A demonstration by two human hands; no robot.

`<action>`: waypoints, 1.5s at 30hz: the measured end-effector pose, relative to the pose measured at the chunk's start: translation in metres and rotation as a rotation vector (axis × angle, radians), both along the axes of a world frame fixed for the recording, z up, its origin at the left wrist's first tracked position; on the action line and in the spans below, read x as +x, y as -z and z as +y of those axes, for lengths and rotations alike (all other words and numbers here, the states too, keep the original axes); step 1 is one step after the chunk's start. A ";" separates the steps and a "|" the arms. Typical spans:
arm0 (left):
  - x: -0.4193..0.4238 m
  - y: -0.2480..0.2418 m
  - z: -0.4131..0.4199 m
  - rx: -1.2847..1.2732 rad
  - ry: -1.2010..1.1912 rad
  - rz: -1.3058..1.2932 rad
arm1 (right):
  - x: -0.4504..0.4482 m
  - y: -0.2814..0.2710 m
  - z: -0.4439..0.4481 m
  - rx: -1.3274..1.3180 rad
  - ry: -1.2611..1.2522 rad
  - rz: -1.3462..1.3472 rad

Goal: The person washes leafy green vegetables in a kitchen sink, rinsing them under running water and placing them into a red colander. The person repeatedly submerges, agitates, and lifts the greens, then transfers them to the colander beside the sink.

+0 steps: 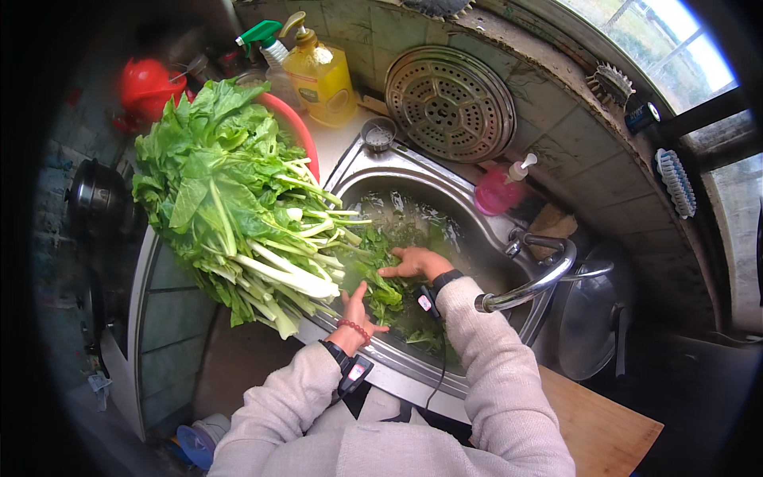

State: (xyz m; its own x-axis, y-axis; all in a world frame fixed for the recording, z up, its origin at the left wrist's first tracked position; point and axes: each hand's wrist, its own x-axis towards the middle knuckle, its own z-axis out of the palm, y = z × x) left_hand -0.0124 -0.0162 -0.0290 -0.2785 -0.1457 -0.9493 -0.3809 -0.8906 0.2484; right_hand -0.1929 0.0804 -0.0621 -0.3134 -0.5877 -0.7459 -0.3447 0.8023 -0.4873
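Observation:
Water fills the stainless steel sink [506, 262], where loose green leaves [384, 296] float near the front left side. My right hand [420, 264] reaches over these leaves from the right, thumb and fingers apart. At the sink's front left rim, my left hand [356, 319] touches the edge of the same leaves with its fingers spread; it wears a red bead bracelet. Neither hand grips anything that I can see. A big heap of leafy greens with pale stalks [238, 208] lies left of the sink, its stalk ends hanging over the water.
A chrome faucet [551, 268] arches beside my right forearm. Behind the sink stand a yellow pump bottle [322, 77], a perforated steamer plate [450, 104] and a pink soap bottle [499, 194]. A red basin [301, 134] shows behind the greens. A wooden board [596, 423] lies front right.

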 end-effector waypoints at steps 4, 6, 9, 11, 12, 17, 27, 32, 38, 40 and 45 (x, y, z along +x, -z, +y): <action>-0.009 0.025 0.008 -0.038 0.088 -0.076 | 0.037 0.017 0.045 -0.167 0.085 -0.171; -0.010 0.037 0.015 0.016 0.180 -0.095 | 0.060 0.022 0.059 -0.229 0.166 -0.130; -0.009 0.041 0.025 0.132 0.247 -0.070 | 0.079 0.015 0.073 -0.340 0.263 -0.215; -0.006 0.029 0.029 0.114 0.223 -0.058 | 0.083 -0.002 0.086 -0.458 0.339 -0.212; -0.006 0.020 0.030 0.077 0.229 -0.050 | 0.084 -0.014 0.093 -0.494 0.381 -0.222; 0.003 -0.036 0.024 0.113 0.327 0.258 | 0.072 -0.077 0.134 -0.541 0.523 -0.260; -0.020 -0.010 -0.003 -0.149 0.395 -0.073 | 0.064 -0.014 0.205 -0.158 1.081 -0.070; -0.033 0.024 0.015 -0.103 0.527 -0.098 | 0.079 0.007 0.171 -0.235 1.302 -0.467; -0.033 0.028 0.051 0.277 0.448 -0.013 | 0.081 0.003 0.111 -0.378 1.171 -0.930; -0.026 0.015 0.055 0.467 0.364 0.168 | 0.088 -0.007 0.101 -0.457 1.115 -0.910; -0.019 -0.022 0.056 0.388 0.343 0.391 | 0.103 -0.042 0.092 -0.717 0.750 -0.400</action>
State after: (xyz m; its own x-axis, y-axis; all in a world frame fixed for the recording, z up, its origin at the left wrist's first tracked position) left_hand -0.0312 0.0394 -0.0065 -0.5843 0.3465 -0.7338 -0.6062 -0.7876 0.1108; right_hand -0.0901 0.1727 -0.0199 -0.5825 -0.6860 -0.4360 0.3955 0.2294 -0.8894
